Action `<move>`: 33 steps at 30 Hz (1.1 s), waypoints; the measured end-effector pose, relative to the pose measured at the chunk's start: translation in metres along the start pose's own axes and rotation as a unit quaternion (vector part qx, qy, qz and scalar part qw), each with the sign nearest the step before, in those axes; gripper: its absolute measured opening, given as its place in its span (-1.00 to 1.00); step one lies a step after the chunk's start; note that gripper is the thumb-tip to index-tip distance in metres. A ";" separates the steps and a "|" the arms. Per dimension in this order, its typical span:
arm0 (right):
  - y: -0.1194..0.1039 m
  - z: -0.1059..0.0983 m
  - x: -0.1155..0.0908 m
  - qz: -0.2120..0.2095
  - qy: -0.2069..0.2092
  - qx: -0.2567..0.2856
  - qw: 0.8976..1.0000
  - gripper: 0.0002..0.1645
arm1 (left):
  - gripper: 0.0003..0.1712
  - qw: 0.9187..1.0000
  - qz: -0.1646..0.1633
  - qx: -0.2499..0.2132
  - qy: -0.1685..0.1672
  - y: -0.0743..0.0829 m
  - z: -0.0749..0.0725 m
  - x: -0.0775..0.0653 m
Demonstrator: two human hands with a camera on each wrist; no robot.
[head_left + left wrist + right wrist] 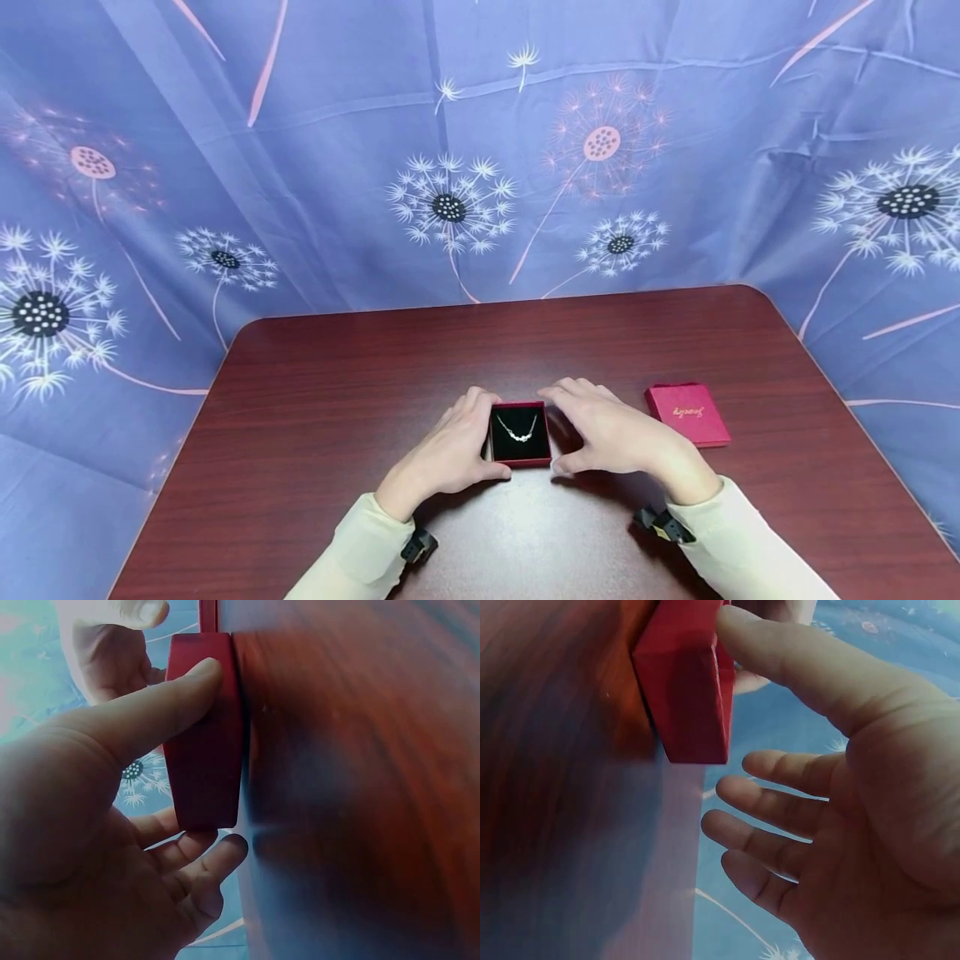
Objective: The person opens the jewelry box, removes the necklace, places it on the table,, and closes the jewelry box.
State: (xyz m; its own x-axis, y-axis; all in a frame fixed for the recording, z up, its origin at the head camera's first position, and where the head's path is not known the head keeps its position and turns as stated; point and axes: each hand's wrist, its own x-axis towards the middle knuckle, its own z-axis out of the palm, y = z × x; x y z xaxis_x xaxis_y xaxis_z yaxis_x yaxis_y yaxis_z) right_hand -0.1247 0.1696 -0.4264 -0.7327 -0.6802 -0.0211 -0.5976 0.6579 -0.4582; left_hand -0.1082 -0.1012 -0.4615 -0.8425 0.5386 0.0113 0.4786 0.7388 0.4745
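Observation:
A small red jewelry box (pixel 522 462) sits uncovered on the table, with a silvery necklace (pixel 519 437) lying on its black lining. My left hand (pixel 456 446) grips the box from the left. In the left wrist view its thumb (pixel 161 709) lies across the box's front side and the fingers reach round its far side. On the other side my right hand (pixel 615 429) is spread beside the box, with a gap between palm and box. The right wrist view shows its fingers (pixel 769 836) loosely extended, holding nothing.
The red box lid (pixel 688 414), with gold lettering, lies on the table to the right, beyond the right hand. A dark reddish wooden table (pixel 337 367) carries everything. Behind it and at the sides hangs a blue cloth (pixel 337 167) with dandelion prints.

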 end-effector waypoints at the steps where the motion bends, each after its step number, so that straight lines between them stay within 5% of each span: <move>1: -0.001 0.001 0.001 0.001 0.001 -0.003 1.000 0.12 | 0.05 1.000 -0.001 -0.001 -0.001 0.000 0.000 0.000; 14: -0.002 0.010 0.004 -0.006 0.013 -0.023 1.000 0.01 | 0.04 1.000 -0.003 -0.011 -0.008 0.002 0.001 0.000; 33: -0.003 0.009 0.005 0.008 0.004 -0.023 1.000 0.01 | 0.18 0.996 0.007 -0.085 -0.019 -0.010 -0.014 -0.004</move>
State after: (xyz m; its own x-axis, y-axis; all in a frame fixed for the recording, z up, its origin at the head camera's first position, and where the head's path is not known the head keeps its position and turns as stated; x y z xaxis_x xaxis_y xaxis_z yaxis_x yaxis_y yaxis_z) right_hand -0.1236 0.1617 -0.4337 -0.7450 -0.6668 -0.0210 -0.5999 0.6834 -0.4161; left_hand -0.1129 -0.1169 -0.4536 -0.8242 0.5662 -0.0132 0.4387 0.6529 0.6174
